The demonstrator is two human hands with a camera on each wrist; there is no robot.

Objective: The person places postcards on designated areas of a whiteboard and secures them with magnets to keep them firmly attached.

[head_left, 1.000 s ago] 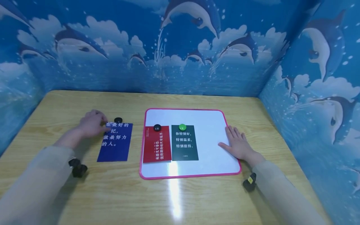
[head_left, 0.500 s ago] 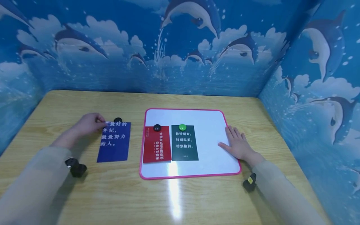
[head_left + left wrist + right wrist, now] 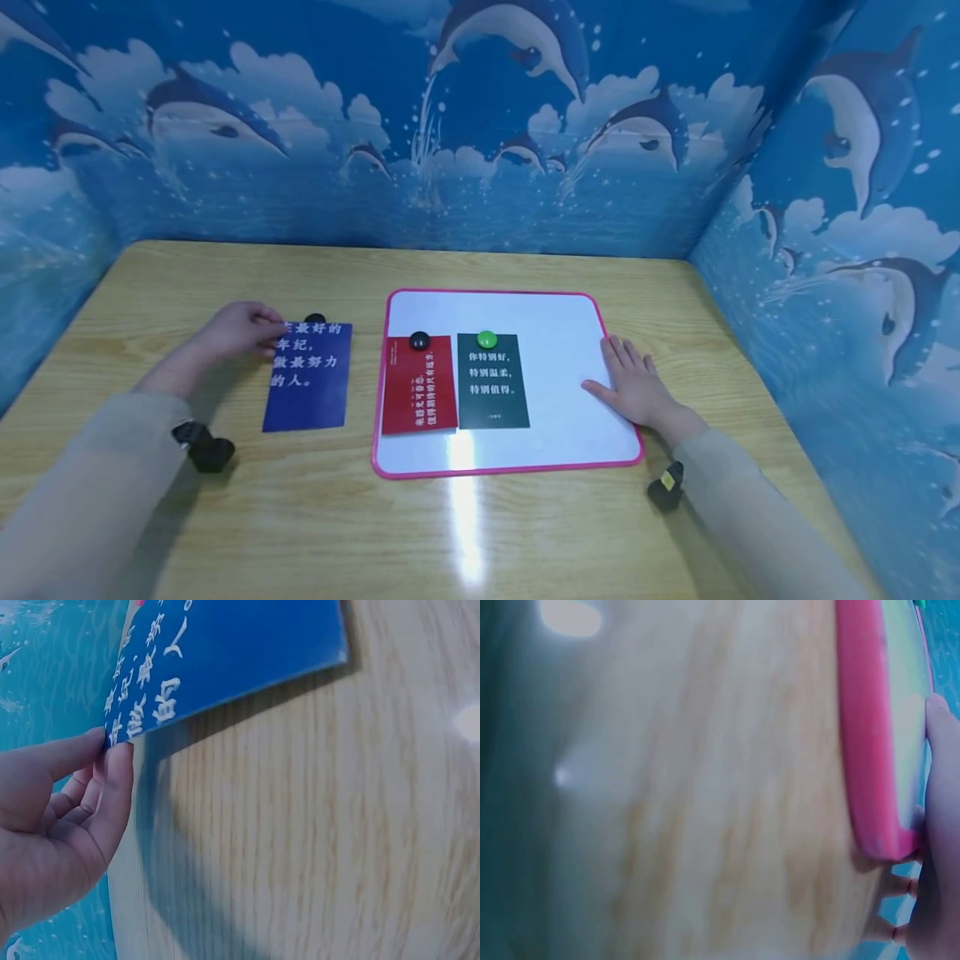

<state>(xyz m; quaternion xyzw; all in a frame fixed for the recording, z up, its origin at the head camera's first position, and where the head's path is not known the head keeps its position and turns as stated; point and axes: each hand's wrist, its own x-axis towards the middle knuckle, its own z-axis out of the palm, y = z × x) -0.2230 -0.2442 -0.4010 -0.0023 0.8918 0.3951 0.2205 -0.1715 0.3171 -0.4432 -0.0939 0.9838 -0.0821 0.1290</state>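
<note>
My left hand (image 3: 242,329) pinches the upper left corner of a blue card (image 3: 309,379) with white Chinese characters. In the left wrist view the card's near edge is raised off the wood, with a shadow beneath it. Just behind its top edge sits a black magnet (image 3: 315,318), partly covered by the card. My right hand (image 3: 637,385) lies with spread, straight fingers on the right edge of a white board (image 3: 562,350) with a pink rim. On that board are a red card (image 3: 420,392) under a black round magnet (image 3: 419,341) and a green card (image 3: 493,392) under a green magnet (image 3: 487,339).
The board lies flat on a light wooden table (image 3: 337,533), to the right of the blue card. Blue dolphin-print walls (image 3: 337,200) rise behind the table and at both sides. A bright light reflection crosses the board's lower part and the wood in front.
My left hand has taken the blue card's upper left corner between thumb and fingers. The card has shifted slightly and now covers part of the black magnet. My right hand has stayed still.
</note>
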